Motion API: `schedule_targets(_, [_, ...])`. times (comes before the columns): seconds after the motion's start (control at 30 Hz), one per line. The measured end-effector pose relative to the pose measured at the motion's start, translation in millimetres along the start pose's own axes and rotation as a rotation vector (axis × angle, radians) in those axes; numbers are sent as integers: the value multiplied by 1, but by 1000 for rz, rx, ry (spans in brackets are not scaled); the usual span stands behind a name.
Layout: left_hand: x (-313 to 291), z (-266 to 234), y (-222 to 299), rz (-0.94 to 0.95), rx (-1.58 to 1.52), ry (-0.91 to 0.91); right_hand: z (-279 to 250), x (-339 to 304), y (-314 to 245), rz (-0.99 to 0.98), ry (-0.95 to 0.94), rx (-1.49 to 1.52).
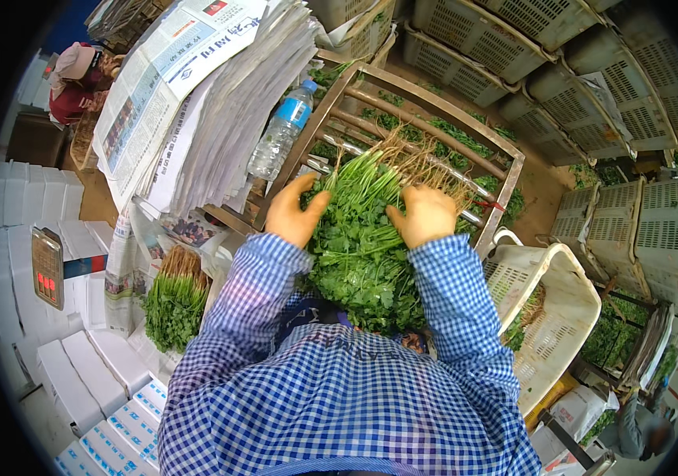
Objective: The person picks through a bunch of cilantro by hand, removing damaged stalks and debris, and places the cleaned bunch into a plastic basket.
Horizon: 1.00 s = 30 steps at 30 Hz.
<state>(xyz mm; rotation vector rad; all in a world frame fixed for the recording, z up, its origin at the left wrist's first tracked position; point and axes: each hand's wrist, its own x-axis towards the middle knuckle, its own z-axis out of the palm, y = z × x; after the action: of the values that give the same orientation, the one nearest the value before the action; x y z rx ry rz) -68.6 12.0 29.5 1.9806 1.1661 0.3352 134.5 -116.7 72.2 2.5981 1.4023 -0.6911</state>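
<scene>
A loose heap of cilantro [367, 262] lies in front of me, its leaves toward my body and its thin roots [418, 163] pointing away across a metal rack [434, 107]. At the heap's left edge, my left hand [294, 213], in a tan glove, has its thumb and fingers apart. My right hand [426, 216], gloved alike, rests against the right side of the stems with its thumb spread from the fingers. Neither hand is closed around a bunch; the right fingertips are partly hidden among roots.
Left of the rack stand stacked newspapers [220, 119] and a water bottle [282, 131]. A tied-looking cilantro bunch [176, 301] sits near a scale display [48, 270] and white boxes [85, 373]. Plastic crates [549, 325] stand at right. Other people [77, 83] are at the edges.
</scene>
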Motion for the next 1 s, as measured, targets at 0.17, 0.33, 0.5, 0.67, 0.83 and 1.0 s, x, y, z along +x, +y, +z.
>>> schedule_targets(0.17, [29,9,21,-59,288,-199,12,31,24,-55,-70,195])
schedule_targets(0.33, [29,-4,-23,-254,-410,-61,41,36,48,184,151,668])
schedule_targets(0.5, [3,-4,-9,-124,-678,71,51,32,51,243,159,757])
schedule_targets(0.67, [27,8,11,72,-468,-10,42,32,46,235,173,619])
schedule_targets(0.83, [53,39,3,33,-318,-41,41,43,49,410,94,1095])
schedule_targets(1.0, [50,75,-26,11,-487,104,39,59,101,461,514,1966])
